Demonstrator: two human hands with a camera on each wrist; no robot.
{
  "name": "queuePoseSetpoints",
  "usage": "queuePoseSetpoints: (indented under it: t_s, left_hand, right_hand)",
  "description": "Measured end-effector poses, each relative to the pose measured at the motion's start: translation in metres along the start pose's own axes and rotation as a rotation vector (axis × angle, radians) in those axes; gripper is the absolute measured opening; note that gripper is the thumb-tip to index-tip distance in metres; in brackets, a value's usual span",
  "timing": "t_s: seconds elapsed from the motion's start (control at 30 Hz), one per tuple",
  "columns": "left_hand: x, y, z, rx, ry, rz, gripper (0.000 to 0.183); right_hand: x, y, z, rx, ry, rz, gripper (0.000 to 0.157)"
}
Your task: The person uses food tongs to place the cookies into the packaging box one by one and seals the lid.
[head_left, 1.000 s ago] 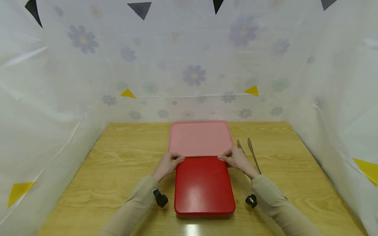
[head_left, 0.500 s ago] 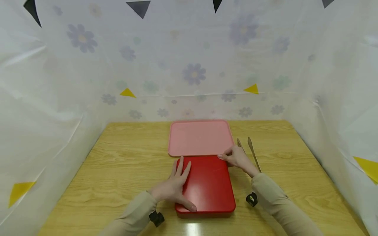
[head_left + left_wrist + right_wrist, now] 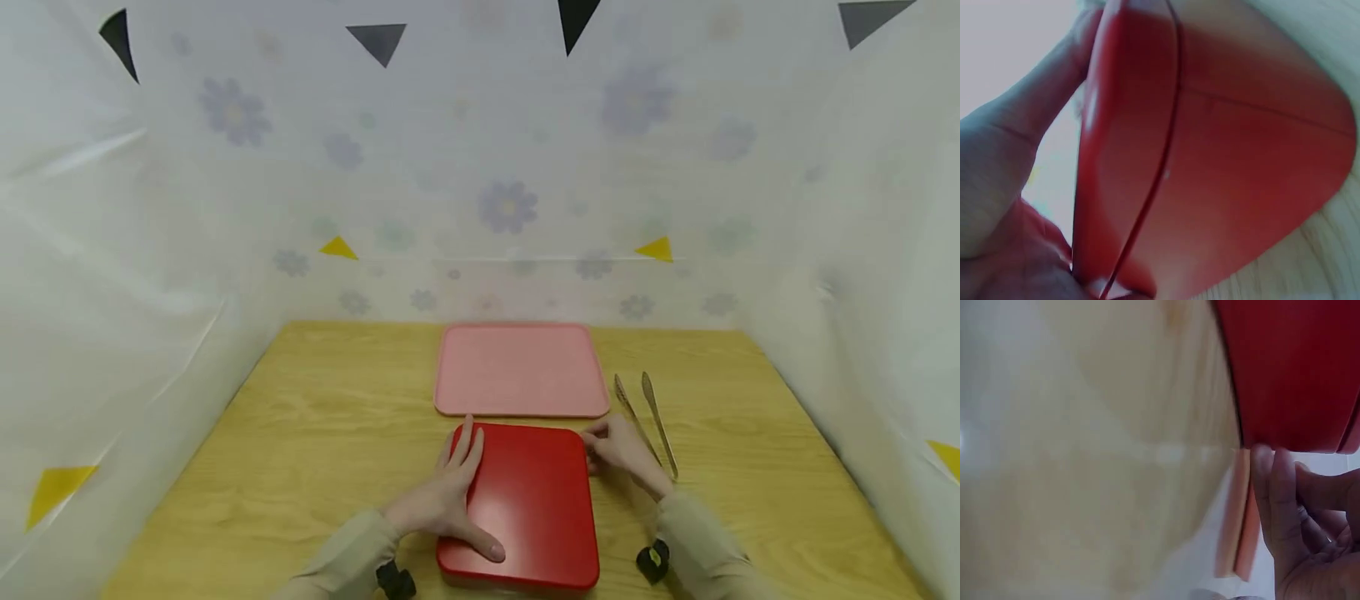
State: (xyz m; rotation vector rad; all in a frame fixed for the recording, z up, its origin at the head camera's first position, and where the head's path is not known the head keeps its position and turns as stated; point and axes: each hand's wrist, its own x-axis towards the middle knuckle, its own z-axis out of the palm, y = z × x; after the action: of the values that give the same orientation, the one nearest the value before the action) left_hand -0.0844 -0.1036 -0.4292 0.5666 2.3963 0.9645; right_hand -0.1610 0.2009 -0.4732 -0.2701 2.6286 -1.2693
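Note:
A red lidded box [image 3: 542, 500] lies on the wooden table in front of the person, slightly turned. The left hand [image 3: 441, 498] spreads over its left side, fingers long on the lid's back left and thumb near the front edge. A seam runs between lid and body in the left wrist view, where the box [image 3: 1241, 162] fills most of the picture. At the back right corner is the right hand [image 3: 624, 452]. In the right wrist view the straight fingertips of that hand [image 3: 1310, 531] touch the box's lower side, with the thumb apart from the lid.
A pink tray [image 3: 521, 371] lies flat behind the box, a narrow gap between them. Metal tongs [image 3: 660, 423] rest to the right, close by the right hand. White sheeting with flowers [image 3: 508, 207] surrounds the wooden table [image 3: 337, 433] at the back and sides.
The left hand has gone from pinching the back left corner to spreading over the lid. The right thumb has left the lid. The box has come away from the tray and turned slightly.

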Motion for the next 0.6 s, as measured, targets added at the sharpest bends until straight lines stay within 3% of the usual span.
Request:
queuePoseSetpoints:
  t_s: [0.1,0.27,0.47,0.6]
  left_hand:
    - [-0.001,0.003,0.003,-0.021,0.024,-0.008,0.142]
    - [0.001,0.005,0.001,-0.012,0.049,-0.006,0.144]
    - [0.008,0.004,-0.003,0.004,0.058,-0.002,0.144]
    - [0.016,0.003,-0.003,0.006,0.067,-0.006,0.145]
  right_hand:
    - [-0.003,-0.003,0.0,0.027,0.046,-0.029,0.025]
    - [-0.004,-0.011,-0.004,0.156,-0.041,-0.011,0.042]
    - [-0.006,-0.014,-0.01,0.241,-0.066,-0.06,0.036]
    - [-0.005,-0.015,-0.013,0.23,-0.073,-0.07,0.044]
